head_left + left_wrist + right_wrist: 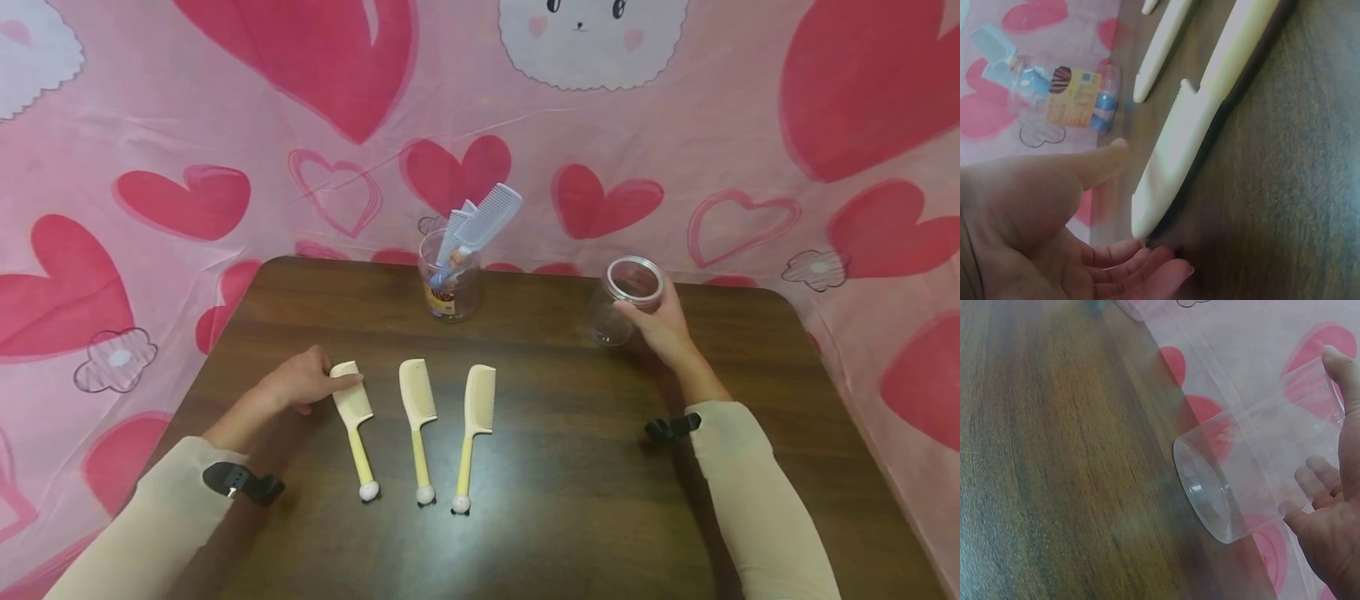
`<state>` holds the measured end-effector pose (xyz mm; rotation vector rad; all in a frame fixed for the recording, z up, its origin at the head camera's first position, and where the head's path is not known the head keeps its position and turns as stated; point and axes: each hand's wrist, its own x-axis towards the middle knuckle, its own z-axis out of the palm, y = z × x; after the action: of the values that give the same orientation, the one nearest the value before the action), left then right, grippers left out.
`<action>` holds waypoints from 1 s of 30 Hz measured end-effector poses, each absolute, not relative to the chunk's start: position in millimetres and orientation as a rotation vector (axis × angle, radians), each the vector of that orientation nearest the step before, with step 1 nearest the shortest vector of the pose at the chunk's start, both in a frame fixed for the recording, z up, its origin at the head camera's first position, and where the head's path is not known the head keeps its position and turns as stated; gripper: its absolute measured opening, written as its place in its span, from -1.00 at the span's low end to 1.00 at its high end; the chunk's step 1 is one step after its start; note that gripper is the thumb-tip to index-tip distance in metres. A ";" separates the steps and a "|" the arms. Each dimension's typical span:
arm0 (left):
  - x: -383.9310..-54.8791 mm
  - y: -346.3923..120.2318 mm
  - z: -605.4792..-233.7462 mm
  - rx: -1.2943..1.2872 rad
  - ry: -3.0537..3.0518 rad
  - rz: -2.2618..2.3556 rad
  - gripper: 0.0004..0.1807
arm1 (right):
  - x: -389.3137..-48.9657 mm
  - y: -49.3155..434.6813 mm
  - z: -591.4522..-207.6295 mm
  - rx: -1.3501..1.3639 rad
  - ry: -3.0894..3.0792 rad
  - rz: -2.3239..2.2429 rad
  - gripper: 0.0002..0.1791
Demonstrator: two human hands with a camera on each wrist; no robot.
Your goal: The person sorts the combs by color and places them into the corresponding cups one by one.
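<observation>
My left hand [309,379] is at the head of the leftmost yellow comb [352,395], its thumb stretched over the comb in the head view. In the left wrist view, the fingertips [1169,272] are right at the tip of that comb [1169,156], and the thumb stands apart from the fingers. A middle comb [417,396] and a right comb [480,400] lie beside it, handles toward me, each ending in a white ball. My right hand [667,321] grips a clear jar [1254,456] with a silvery rim, thumb near the rim and fingers round its side.
Near the table's back edge stands a second clear jar [467,292] with a label, holding blue combs [491,215] heads up. The brown wooden table [570,500] meets a pink cloth backdrop [255,108] printed with hearts.
</observation>
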<state>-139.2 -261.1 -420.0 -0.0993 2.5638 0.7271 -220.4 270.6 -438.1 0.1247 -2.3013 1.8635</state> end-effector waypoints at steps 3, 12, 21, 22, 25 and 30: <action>-139.2 -257.8 -422.3 -0.091 2.574 0.689 -0.33 | -213.3 265.1 -426.9 0.141 -2.289 1.876 -0.16; -144.3 -249.9 -424.3 -0.104 2.582 0.627 -0.35 | -211.6 263.4 -423.7 0.139 -2.290 1.860 -0.16; -148.1 -249.8 -425.9 -0.074 2.528 0.749 -0.42 | -224.5 274.0 -443.1 0.101 -2.323 1.832 -0.12; -148.0 -250.6 -426.1 -0.060 2.521 0.767 -0.44 | -223.7 273.1 -441.9 0.102 -2.320 1.840 -0.12; -147.6 -253.1 -425.5 -0.020 2.497 0.801 -0.52 | -217.4 267.6 -432.9 0.103 -2.312 1.860 -0.12; -147.5 -258.3 -421.1 -0.004 2.434 0.932 -0.53 | -214.2 265.6 -429.0 0.105 -2.316 1.854 -0.12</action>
<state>-147.5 -258.3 -421.1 -0.0041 2.4345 0.9321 -214.2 265.6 -429.0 0.1052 -2.3158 1.8544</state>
